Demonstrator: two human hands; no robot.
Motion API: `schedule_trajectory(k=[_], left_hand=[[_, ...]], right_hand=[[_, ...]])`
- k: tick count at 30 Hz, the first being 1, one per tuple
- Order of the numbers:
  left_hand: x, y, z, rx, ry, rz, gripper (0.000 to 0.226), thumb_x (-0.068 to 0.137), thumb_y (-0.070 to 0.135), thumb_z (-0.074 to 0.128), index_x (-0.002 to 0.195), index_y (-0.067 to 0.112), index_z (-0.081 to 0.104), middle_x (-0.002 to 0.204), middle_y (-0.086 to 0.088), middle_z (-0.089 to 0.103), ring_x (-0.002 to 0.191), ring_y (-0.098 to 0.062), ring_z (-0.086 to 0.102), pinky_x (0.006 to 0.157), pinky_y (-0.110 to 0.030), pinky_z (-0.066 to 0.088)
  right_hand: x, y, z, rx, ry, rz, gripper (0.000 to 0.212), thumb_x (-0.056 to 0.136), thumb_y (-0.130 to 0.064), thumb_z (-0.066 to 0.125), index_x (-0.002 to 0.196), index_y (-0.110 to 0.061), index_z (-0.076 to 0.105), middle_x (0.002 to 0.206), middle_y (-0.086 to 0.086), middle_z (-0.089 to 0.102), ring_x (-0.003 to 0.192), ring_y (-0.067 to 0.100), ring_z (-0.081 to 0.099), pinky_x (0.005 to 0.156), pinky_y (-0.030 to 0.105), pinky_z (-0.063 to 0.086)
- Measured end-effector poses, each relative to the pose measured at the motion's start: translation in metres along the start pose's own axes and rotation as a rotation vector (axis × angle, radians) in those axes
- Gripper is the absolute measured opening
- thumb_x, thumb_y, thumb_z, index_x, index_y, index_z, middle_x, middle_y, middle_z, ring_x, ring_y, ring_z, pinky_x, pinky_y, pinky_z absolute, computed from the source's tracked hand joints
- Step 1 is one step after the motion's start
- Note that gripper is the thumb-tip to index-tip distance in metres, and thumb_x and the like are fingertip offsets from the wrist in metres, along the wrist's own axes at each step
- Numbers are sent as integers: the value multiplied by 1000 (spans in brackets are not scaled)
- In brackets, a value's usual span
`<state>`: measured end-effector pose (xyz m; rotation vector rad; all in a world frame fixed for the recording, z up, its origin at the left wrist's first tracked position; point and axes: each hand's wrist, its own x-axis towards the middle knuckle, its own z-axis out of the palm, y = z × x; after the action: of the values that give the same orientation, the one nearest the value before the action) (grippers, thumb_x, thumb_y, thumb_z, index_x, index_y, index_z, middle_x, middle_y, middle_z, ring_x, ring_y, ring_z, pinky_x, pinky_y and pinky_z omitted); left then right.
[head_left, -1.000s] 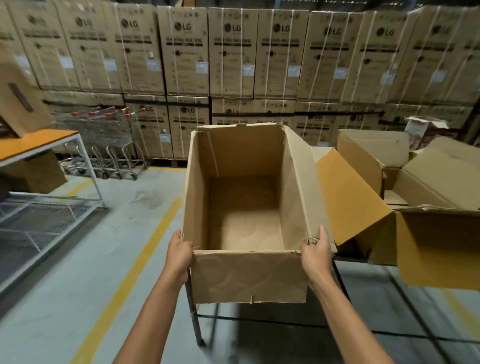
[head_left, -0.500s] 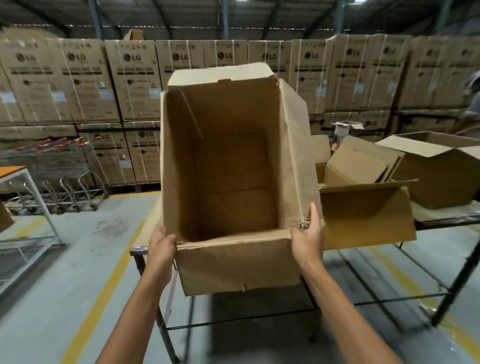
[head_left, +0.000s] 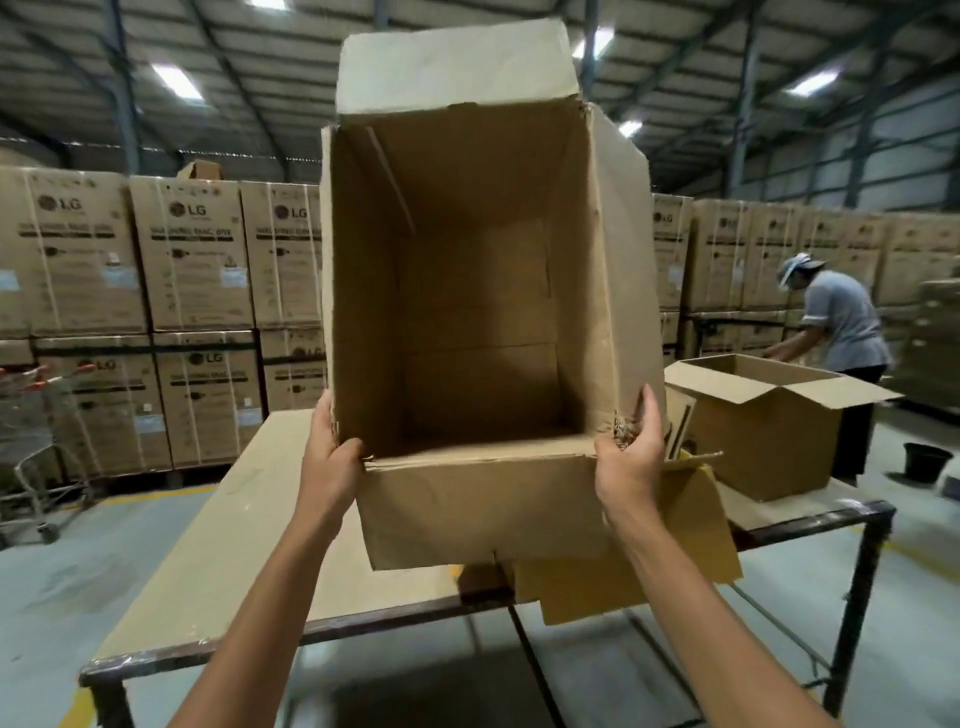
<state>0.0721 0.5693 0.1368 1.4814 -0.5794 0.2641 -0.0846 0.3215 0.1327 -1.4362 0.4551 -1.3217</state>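
I hold a large empty cardboard box (head_left: 478, 312) up in front of me, its open mouth tilted toward the camera. My left hand (head_left: 332, 457) grips the near left corner of its rim, thumb inside. My right hand (head_left: 631, 457) grips the torn near right corner. A flap hangs down in front and another stands up at the top. The box hovers above the cardboard-covered metal table (head_left: 218, 545).
A second open box (head_left: 769, 431) stands on the table at the right, with a flat cardboard piece (head_left: 691, 545) by it. A person (head_left: 836, 332) bends over at the far right. Stacked LG cartons (head_left: 192, 312) line the back; shopping carts (head_left: 31, 441) stand left. A black bucket (head_left: 927, 462) is on the floor.
I have lifted the box higher and tipped its mouth toward me. The view swung up and right, bringing the table top, roof and the other person into sight.
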Motion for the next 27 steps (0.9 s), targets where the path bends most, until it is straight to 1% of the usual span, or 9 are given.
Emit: schedule_trajectory(k=[6,10,14,16,18,19,22,25,27], left_hand=[[73,-8,83,-20,8,39,72,92,-7,46,156,21,29,154,-5,43,140,-24,42,115,-52,38],[111,-21,135,67,81,86,71,92,2,53,157,18,29,157,-6,40,143,-26,39,115,-48,38],[137,-34,178,129,85,74,69,93,7,54,156,18,29,159,-4,35,146,-25,34,117,-49,35],[146,-35,196,154,78,105,68,92,8,54,155,19,31,158,-4,37,144,-23,34,117,-50,34],[158,-30,211,191,80,159,67,90,8,54,153,18,35,153,-6,42,139,-24,40,114,-48,37],[164,-26,219,215,83,179,66,89,8,54,152,17,37,152,-7,44,138,-24,42,113,-47,38],[177,-14,243,270,83,205,66,90,8,54,153,16,35,154,-6,43,141,-24,40,114,-46,37],[181,-7,269,295,90,208,64,93,9,53,153,17,34,155,-6,42,141,-23,39,114,-48,37],[180,-7,286,298,119,203,64,93,8,53,153,16,35,154,-6,43,140,-23,41,114,-48,38]], right_hand=[[98,29,2,-12,88,-33,84,89,12,59,157,-28,28,158,0,34,130,9,40,66,-5,40],[156,51,2,-43,89,-46,88,89,14,55,157,-32,25,161,-2,28,140,16,38,90,11,43],[200,71,0,-84,95,-66,90,89,17,52,159,-30,22,162,-3,26,106,-9,48,67,-3,42],[220,79,-5,-95,98,-75,88,89,17,52,159,-29,22,163,-3,25,121,-2,48,82,4,47],[242,82,-8,-91,71,-75,87,89,18,51,158,-27,23,163,-4,26,142,13,38,106,25,46],[253,83,-10,-79,57,-70,86,89,18,50,158,-26,23,163,-4,26,145,16,34,110,29,44],[288,87,-18,-67,19,-91,83,90,17,50,158,-24,24,162,-4,28,145,16,33,107,24,43],[322,91,-26,-68,-16,-111,81,91,15,51,158,-24,25,162,-4,29,142,12,34,92,7,41],[342,98,-33,-68,-40,-106,81,91,15,51,158,-25,26,162,-5,29,141,10,33,96,10,40]])
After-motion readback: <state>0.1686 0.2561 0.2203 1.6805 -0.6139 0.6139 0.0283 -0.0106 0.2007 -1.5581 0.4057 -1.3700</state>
